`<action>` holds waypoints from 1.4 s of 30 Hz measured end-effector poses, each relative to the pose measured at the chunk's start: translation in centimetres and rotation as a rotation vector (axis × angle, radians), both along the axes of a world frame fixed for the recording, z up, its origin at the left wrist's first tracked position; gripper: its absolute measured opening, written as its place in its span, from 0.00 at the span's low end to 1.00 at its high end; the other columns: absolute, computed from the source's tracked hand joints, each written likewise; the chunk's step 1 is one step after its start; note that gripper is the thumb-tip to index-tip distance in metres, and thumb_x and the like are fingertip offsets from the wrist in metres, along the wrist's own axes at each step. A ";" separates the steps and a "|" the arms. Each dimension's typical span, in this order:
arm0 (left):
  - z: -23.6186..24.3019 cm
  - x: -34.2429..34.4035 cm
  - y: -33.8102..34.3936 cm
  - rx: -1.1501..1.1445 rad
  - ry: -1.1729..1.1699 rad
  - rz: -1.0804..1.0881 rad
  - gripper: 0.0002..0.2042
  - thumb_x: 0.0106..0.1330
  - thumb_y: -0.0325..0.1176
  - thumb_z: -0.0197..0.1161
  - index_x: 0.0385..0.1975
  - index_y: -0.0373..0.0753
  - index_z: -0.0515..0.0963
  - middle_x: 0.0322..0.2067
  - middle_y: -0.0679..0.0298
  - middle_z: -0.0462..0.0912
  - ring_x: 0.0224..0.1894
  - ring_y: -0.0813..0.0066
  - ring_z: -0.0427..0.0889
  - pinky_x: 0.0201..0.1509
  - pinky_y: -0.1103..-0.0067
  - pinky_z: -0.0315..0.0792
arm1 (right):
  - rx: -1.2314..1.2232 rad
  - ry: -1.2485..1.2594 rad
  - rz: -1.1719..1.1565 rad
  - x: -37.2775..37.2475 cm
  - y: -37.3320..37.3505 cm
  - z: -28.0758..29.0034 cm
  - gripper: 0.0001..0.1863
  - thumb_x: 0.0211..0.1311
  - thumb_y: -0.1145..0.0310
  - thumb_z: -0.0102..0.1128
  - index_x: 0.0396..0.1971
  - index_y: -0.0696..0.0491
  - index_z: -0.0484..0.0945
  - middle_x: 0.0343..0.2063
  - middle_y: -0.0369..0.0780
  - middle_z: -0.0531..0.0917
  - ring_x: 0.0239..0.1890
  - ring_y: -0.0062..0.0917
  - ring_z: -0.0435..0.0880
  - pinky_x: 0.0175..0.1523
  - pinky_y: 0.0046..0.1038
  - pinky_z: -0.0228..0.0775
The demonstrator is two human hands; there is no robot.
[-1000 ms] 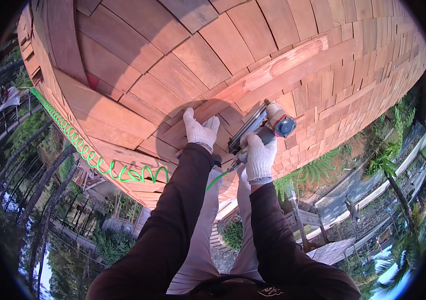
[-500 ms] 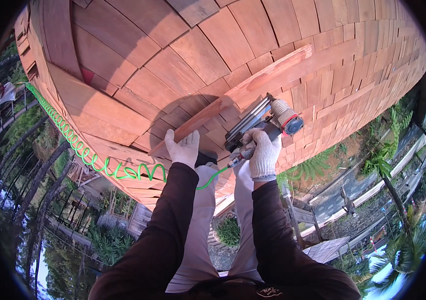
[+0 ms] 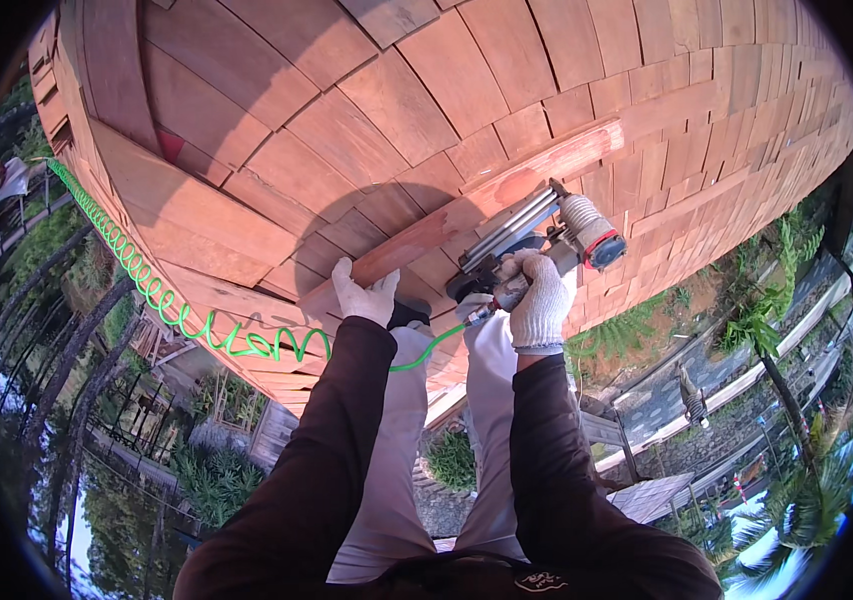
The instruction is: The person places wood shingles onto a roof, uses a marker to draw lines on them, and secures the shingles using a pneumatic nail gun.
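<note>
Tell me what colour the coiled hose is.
The coiled hose is bright green; it shows best in the head view.

passable: shingles (image 3: 437, 80) above wooden strip (image 3: 427, 235) | blocking: nail gun (image 3: 567, 248) right, hose (image 3: 97, 215) left

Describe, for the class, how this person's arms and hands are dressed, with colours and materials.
Both arms wear long, dark brownish-black sleeves. The left hand and right hand each wear a whitish fabric glove; the right one shows a ribbed knit and a thin greyish edge at the wrist. No clear marking shows on either sleeve.
</note>
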State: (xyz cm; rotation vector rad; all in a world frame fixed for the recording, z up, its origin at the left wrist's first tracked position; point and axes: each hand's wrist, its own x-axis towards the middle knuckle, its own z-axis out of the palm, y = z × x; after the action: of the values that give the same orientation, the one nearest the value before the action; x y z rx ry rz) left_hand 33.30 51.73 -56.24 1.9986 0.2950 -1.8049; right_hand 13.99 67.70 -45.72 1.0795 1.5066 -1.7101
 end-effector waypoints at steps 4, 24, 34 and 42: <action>-0.5 -0.5 -0.7 -0.001 -0.058 -0.046 0.31 0.67 0.52 0.64 0.63 0.39 0.67 0.63 0.53 0.70 0.68 0.54 0.69 0.71 0.53 0.68 | 0.016 -0.007 -0.009 -0.5 0.5 -1.5 0.06 0.60 0.72 0.54 0.30 0.58 0.78 0.22 0.41 0.82 0.16 0.24 0.75 0.20 0.25 0.68; -2.1 0.0 -1.4 0.131 -0.080 -0.111 0.45 0.65 0.63 0.59 0.71 0.31 0.58 0.71 0.49 0.62 0.75 0.55 0.63 0.76 0.62 0.65 | 0.004 0.008 -0.002 -2.9 1.5 -4.3 0.11 0.64 0.66 0.54 0.28 0.58 0.77 0.23 0.43 0.82 0.20 0.29 0.80 0.22 0.27 0.71; -1.9 -5.9 2.8 0.142 0.192 -0.070 0.58 0.61 0.66 0.69 0.76 0.27 0.46 0.77 0.47 0.53 0.79 0.53 0.55 0.81 0.61 0.58 | 0.043 0.057 -0.021 -3.7 0.5 -2.8 0.09 0.63 0.71 0.55 0.27 0.59 0.78 0.19 0.44 0.82 0.14 0.26 0.77 0.18 0.26 0.69; -2.4 -6.2 3.1 0.126 0.079 -0.067 0.53 0.61 0.65 0.70 0.72 0.29 0.54 0.72 0.48 0.61 0.74 0.52 0.64 0.77 0.62 0.65 | 0.033 0.108 -0.044 -4.4 1.0 -3.0 0.06 0.63 0.72 0.57 0.29 0.59 0.77 0.19 0.45 0.82 0.17 0.27 0.80 0.20 0.26 0.71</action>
State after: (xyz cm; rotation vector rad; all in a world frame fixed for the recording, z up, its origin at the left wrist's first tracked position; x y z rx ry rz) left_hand 27.06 54.87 -58.69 2.0467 0.3787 -1.9545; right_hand 9.56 68.72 -48.68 1.0600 1.5931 -1.8051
